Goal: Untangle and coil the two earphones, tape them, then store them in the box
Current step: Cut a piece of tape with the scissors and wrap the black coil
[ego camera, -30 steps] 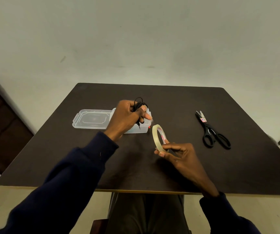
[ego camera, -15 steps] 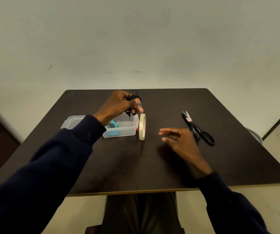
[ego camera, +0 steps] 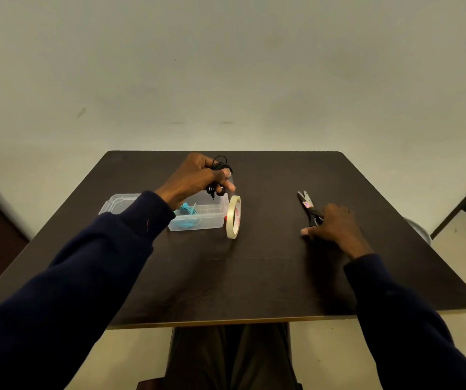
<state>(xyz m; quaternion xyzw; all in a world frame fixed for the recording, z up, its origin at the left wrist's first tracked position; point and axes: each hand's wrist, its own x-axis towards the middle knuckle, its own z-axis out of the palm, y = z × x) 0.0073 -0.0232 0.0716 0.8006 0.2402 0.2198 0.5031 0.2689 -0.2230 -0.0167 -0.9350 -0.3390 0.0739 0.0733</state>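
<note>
My left hand (ego camera: pixel 195 178) grips a coiled black earphone (ego camera: pixel 220 167) above the far end of the clear plastic box (ego camera: pixel 212 220); its plug and buds hang down over the box. A coiled blue earphone (ego camera: pixel 188 216) lies inside the box. A roll of pale tape (ego camera: pixel 234 216) stands on edge against the box's right side. My right hand (ego camera: pixel 331 223) rests over the handles of the black scissors (ego camera: pixel 307 205), thumb stretched out on the table. Its fingers are hidden, so its grip cannot be judged.
The box's clear lid (ego camera: pixel 116 202) lies left of the box, partly behind my left sleeve. Everything sits on a dark brown table (ego camera: pixel 254 277). A pale wall stands behind it, with floor to the right.
My right hand let go of the tape roll, which now stands by the box, and moved right onto the scissors' handles. My left hand kept the black earphone over the box.
</note>
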